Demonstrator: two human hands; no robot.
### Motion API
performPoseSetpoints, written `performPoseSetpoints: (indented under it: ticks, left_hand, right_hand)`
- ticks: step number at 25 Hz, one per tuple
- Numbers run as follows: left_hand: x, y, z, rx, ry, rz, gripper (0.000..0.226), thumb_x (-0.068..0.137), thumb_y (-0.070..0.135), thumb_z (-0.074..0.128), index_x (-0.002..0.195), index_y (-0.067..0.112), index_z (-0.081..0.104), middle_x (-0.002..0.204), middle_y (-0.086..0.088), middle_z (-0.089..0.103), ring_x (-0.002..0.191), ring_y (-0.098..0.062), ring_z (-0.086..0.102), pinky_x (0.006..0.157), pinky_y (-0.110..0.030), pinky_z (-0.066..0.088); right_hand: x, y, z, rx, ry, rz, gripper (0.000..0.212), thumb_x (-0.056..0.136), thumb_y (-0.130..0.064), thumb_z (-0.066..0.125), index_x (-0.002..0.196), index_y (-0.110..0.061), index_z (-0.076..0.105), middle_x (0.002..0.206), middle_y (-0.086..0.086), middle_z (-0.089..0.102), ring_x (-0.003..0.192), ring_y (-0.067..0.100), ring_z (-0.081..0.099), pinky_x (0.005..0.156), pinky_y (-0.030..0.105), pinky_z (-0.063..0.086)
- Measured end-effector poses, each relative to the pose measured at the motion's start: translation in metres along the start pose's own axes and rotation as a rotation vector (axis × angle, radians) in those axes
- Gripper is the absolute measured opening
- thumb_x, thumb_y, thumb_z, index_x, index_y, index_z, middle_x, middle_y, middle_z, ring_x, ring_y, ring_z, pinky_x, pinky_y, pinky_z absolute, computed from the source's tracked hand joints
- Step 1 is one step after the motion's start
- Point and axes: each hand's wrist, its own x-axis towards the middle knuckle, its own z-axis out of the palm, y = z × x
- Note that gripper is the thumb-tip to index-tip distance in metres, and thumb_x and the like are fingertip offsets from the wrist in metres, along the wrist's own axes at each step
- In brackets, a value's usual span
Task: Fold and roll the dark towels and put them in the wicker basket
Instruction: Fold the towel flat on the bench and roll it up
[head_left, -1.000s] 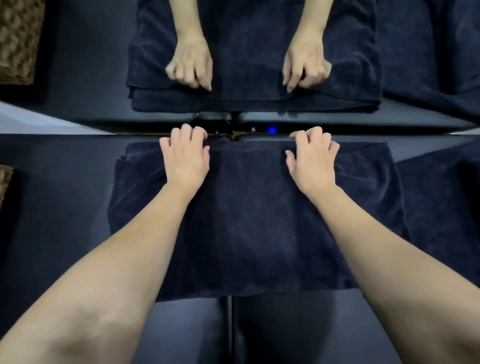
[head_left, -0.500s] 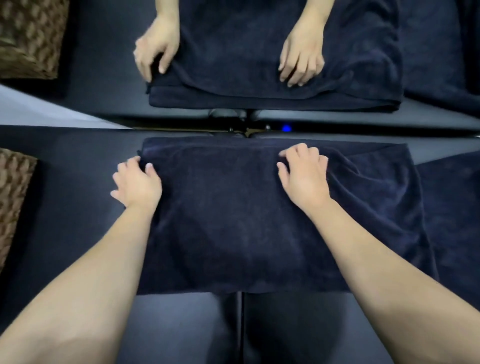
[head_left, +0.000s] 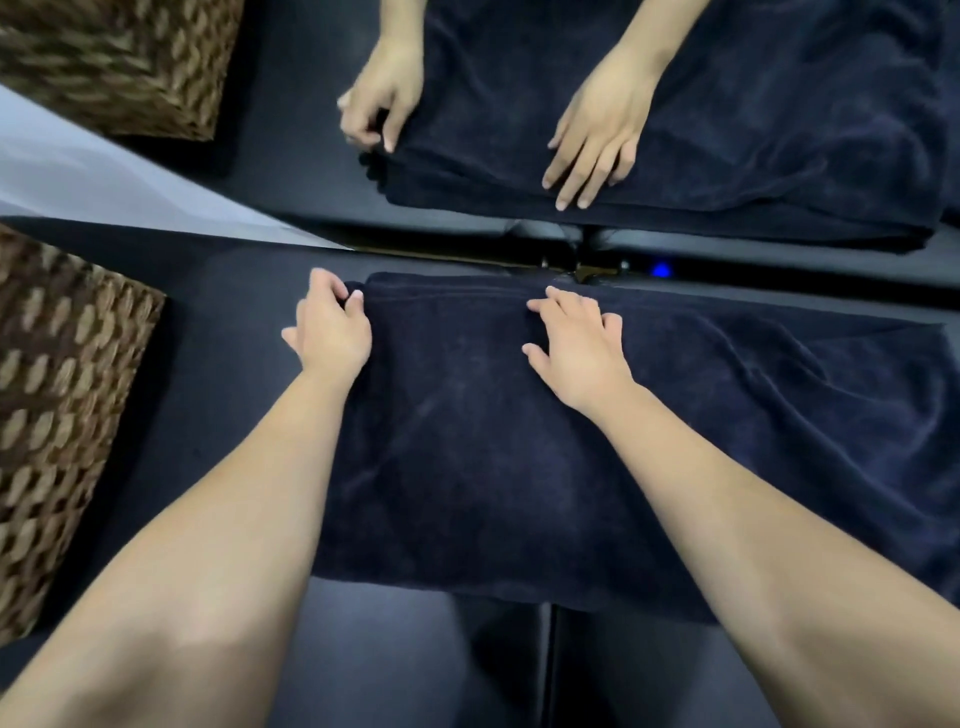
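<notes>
While the dark towel (head_left: 519, 457) lies folded flat across the dark bench (head_left: 218, 332), its near edge hanging just over the bench's front, the left hand (head_left: 332, 332) pinches the towel's far left corner, thumb and fingers curled round the cloth. The right hand (head_left: 576, 348) rests on the towel's far edge near the middle, fingers bent with their tips pressing into the fabric; whether that grip is clamped on the cloth or only pressing it cannot be told. To the right the towel bunches into soft creases. At the left edge of the bench stands the wicker basket (head_left: 62, 415), woven in brown and tan, well apart from the towel. Along the far side of the bench runs a mirror (head_left: 311, 104), which shows the basket, the towel and both hands again from the other side. A small blue light (head_left: 661, 270) glows at the foot of the mirror. Below the bench's front edge dark trouser legs (head_left: 395, 670) show. No brand, label or writing can be read anywhere.
</notes>
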Motion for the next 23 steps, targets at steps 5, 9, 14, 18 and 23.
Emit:
performPoseSetpoints:
  ticks: [5,9,14,18,23]
  left_hand:
    - [-0.003,0.016,0.004,0.089,0.184,0.018,0.019,0.097,0.025,0.057,0.115,0.022,0.051,0.125,-0.004,0.054,0.122,-0.026,0.046,0.102,-0.048,0.029]
    - [-0.068,0.067,0.042,0.096,0.062,0.662,0.032,0.091,0.027,0.056,0.121,0.019,0.056,0.128,-0.001,0.057,0.12,-0.026,0.05,0.098,-0.047,0.034]
    - [-0.223,0.139,0.12,0.089,-0.386,1.161,0.039,0.094,0.029,0.056,0.13,0.014,0.065,0.141,-0.003,0.059,0.138,-0.023,0.047,0.108,-0.045,0.041]
    - [-0.302,0.163,0.158,0.3,-0.537,1.028,0.062,0.105,0.047,0.04,0.157,0.014,0.032,0.166,-0.002,0.024,0.155,-0.021,0.014,0.126,-0.043,0.014]
    - [-0.357,0.176,0.181,0.41,-0.476,0.987,0.075,0.101,0.06,0.029,0.161,0.016,0.018,0.17,-0.002,0.009,0.157,-0.023,0.0,0.126,-0.049,0.007]
  right_hand:
    - [-0.025,0.025,0.001,0.002,0.057,0.096,0.062,0.104,-0.043,0.05,0.158,-0.022,0.029,0.17,0.005,0.008,0.156,0.026,0.007,0.119,0.046,0.016]
    - [-0.064,0.068,-0.004,-0.019,0.149,0.247,0.058,0.107,-0.042,0.038,0.159,-0.019,0.025,0.171,0.004,0.006,0.156,0.025,0.008,0.118,0.047,0.021]
    - [-0.144,0.159,-0.014,-0.022,0.163,0.333,0.052,0.109,-0.04,0.031,0.157,-0.019,0.034,0.169,0.004,0.019,0.155,0.024,0.015,0.12,0.046,0.021]
    - [-0.183,0.226,-0.026,-0.041,0.346,0.567,0.053,0.106,-0.042,0.041,0.153,-0.018,0.039,0.165,0.005,0.029,0.147,0.028,0.03,0.11,0.051,0.028]
    - [-0.182,0.27,-0.043,0.266,0.347,0.891,0.063,0.099,-0.056,0.053,0.142,-0.011,0.044,0.133,0.008,0.059,0.123,0.034,0.054,0.104,0.049,0.032]
